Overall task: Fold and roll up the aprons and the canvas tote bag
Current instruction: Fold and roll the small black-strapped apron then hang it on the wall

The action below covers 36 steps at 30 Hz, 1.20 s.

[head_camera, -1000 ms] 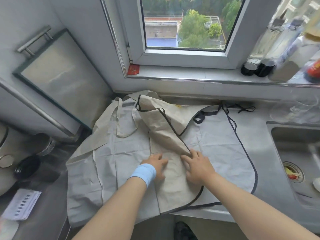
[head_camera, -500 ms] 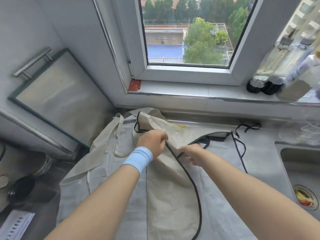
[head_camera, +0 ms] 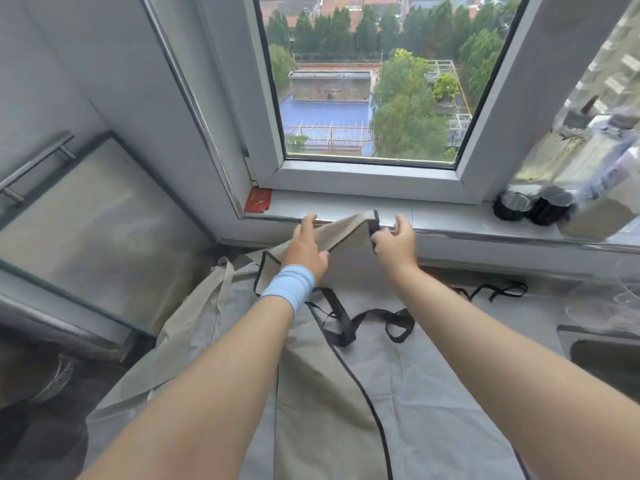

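Head view: we look down along two bare forearms, both reaching toward the back of the counter (head_camera: 540, 306).
Left hand (head_camera: 306, 249): gripping the top edge of the beige apron (head_camera: 322, 393). The thumb pinches the cloth from below and one finger stretches up along it. We have that edge lifted clear of the counter, up level with the sill (head_camera: 450, 216).
Wristband (head_camera: 289, 287): pale blue, snug round the left wrist.
Right hand (head_camera: 394, 245): just beside the left, fingers curled round the black strap (head_camera: 374, 225) at the apron's raised corner, with one finger sticking up free.
Beige apron: its top edge is stretched between our two hands. The rest runs down the middle of the counter toward us, with black piping along its right side.
Ties (head_camera: 349, 323): black, looped loosely on the cloth between our forearms. Another black tie lies further right, near the back wall.
Grey apron (head_camera: 433, 375): spread flat under the beige one and showing on both sides of it.
Pale strap (head_camera: 221, 282): on the left edge of the pile, and we cannot tell which piece it belongs to.
Red card (head_camera: 258, 200): on the left end of the sill, tucked against the frame.
Window (head_camera: 363, 81): right above the hands, with trees and a blue roof outside.
Bottles (head_camera: 540, 206): dark-capped, lying on the sill at the right.
Panel (head_camera: 86, 220): steel, with a bar handle, propped against the left wall.
Sink (head_camera: 606, 355): only its corner shows, at the right edge of the counter.
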Tool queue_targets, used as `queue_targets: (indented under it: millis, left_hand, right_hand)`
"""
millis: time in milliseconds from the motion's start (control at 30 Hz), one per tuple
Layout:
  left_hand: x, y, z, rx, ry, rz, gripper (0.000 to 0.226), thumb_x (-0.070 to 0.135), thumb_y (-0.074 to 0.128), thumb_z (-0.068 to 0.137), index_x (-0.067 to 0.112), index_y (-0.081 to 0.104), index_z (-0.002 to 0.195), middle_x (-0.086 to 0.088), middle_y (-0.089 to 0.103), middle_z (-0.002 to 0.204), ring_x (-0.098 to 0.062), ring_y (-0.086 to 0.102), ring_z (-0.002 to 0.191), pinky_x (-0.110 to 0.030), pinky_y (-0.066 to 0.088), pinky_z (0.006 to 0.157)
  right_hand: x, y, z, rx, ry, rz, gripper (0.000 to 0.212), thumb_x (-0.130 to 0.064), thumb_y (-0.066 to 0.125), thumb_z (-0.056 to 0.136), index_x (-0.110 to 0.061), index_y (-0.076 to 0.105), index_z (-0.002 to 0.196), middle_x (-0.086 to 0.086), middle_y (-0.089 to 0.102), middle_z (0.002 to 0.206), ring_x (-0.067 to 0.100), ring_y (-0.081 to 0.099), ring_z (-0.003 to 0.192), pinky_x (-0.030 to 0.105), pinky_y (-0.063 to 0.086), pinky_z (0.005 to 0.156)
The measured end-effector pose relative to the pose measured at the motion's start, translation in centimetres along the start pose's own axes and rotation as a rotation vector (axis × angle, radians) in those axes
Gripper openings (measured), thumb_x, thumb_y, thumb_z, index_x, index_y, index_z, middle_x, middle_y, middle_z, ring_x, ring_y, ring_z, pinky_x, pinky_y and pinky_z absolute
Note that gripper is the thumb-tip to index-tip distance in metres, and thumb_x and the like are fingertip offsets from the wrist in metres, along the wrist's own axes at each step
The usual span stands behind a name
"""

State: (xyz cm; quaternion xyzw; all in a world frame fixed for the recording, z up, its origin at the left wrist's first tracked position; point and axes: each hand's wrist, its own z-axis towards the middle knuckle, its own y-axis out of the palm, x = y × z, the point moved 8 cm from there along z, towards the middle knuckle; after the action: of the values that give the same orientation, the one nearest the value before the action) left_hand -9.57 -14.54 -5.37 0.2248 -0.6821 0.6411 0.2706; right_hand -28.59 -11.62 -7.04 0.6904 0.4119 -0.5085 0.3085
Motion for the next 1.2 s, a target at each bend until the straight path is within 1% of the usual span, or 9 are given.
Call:
queue_targets:
  millis: [133, 333, 433, 500, 567, 667, 800, 967, 1200]
  left_hand:
    - [-1.7, -1.5, 0.0, 0.063, 0.109, -0.010, 0.052, -0.007, 0.047, 0.085, 0.022, 0.052, 0.128, -0.001, 0.054, 0.128, -0.023, 0.056, 0.110, -0.025, 0.042, 0.096]
    - [-9.3, -4.8, -1.9, 0.279, -0.084, 0.043, 0.045, -0.012, 0.039, 0.076, 0.018, 0.062, 0.099, -0.002, 0.057, 0.105, -0.023, 0.057, 0.097, -0.025, 0.042, 0.082]
    - [-13.0, -5.0, -2.8, 0.223, -0.269, 0.016, 0.042, -0.010, 0.041, 0.076, 0.017, 0.057, 0.104, 0.002, 0.052, 0.105, -0.019, 0.055, 0.098, -0.021, 0.037, 0.082]
    - [-15.1, -4.0, -3.5, 0.119, -0.378, 0.022, 0.038, -0.006, 0.044, 0.081, 0.016, 0.052, 0.111, 0.001, 0.052, 0.109, -0.018, 0.052, 0.099, -0.020, 0.035, 0.084]
    - [-17.3, -2.3, -4.1, -0.011, -0.499, -0.015, 0.034, 0.001, 0.045, 0.085, 0.017, 0.051, 0.115, -0.001, 0.056, 0.113, -0.021, 0.056, 0.101, -0.024, 0.040, 0.089]
    - [-18.6, 0.9, -4.8, -0.209, -0.614, -0.119, 0.029, 0.018, 0.051, 0.080, 0.027, 0.052, 0.107, -0.005, 0.063, 0.114, -0.028, 0.065, 0.100, -0.036, 0.052, 0.094]
    - [-15.7, 4.7, -6.2, -0.494, -0.606, -0.161, 0.026, 0.027, 0.072, 0.071, 0.024, 0.051, 0.084, -0.008, 0.062, 0.093, -0.024, 0.061, 0.075, -0.033, 0.055, 0.078]
    - [-16.7, 5.3, -6.2, -0.435, -0.587, -0.063, 0.040, 0.022, 0.076, 0.070, 0.019, 0.052, 0.101, -0.004, 0.059, 0.102, -0.022, 0.064, 0.089, -0.034, 0.055, 0.088]
    - [-18.0, 5.5, -7.2, -0.458, -0.574, -0.226, 0.023, 0.018, 0.073, 0.076, 0.010, 0.073, 0.098, -0.003, 0.068, 0.080, -0.019, 0.061, 0.069, -0.030, 0.056, 0.082]
  right_hand:
    - [1.1, 3.5, -3.8, -0.163, -0.575, -0.642, 0.041, 0.004, 0.050, 0.079, -0.015, 0.064, 0.113, 0.000, 0.061, 0.113, 0.019, 0.057, 0.107, 0.035, 0.047, 0.095]
    - [8.9, 11.3, -5.7, -0.667, -0.439, -0.965, 0.055, -0.015, 0.049, 0.086, -0.027, 0.053, 0.139, -0.006, 0.058, 0.138, 0.019, 0.051, 0.127, 0.034, 0.044, 0.102]
    - [11.5, 14.2, -6.0, -0.814, -0.364, -1.142, 0.071, -0.036, 0.055, 0.089, -0.028, 0.027, 0.154, 0.000, 0.051, 0.145, 0.028, 0.044, 0.131, 0.041, 0.037, 0.104]
    - [12.2, 15.0, -5.8, -0.846, -0.400, -1.309, 0.064, -0.046, 0.057, 0.087, -0.025, 0.040, 0.144, 0.003, 0.060, 0.129, 0.031, 0.047, 0.122, 0.043, 0.034, 0.099]
    - [11.7, 14.9, -5.3, -0.785, -0.414, -1.303, 0.022, -0.042, 0.057, 0.083, -0.025, 0.061, 0.097, 0.001, 0.066, 0.095, 0.029, 0.054, 0.103, 0.041, 0.034, 0.091]
    - [11.1, 12.2, -2.8, -0.608, -0.288, -1.107, 0.022, -0.032, 0.050, 0.084, -0.018, 0.049, 0.067, 0.000, 0.058, 0.068, 0.029, 0.056, 0.081, 0.037, 0.037, 0.087]
    - [11.3, 8.3, -0.7, -0.460, -0.226, -1.337, 0.017, -0.030, 0.046, 0.087, -0.024, 0.061, 0.084, 0.002, 0.067, 0.092, 0.030, 0.055, 0.099, 0.041, 0.033, 0.090]
    - [9.1, 12.6, -2.1, -0.483, -0.405, -1.333, 0.048, -0.025, 0.047, 0.079, -0.026, 0.057, 0.127, 0.000, 0.063, 0.121, 0.027, 0.051, 0.117, 0.041, 0.034, 0.098]
    - [9.1, 18.9, -2.8, -0.412, -0.353, -1.352, 0.033, -0.045, 0.049, 0.094, -0.019, 0.064, 0.105, 0.004, 0.069, 0.102, 0.028, 0.061, 0.105, 0.042, 0.034, 0.093]
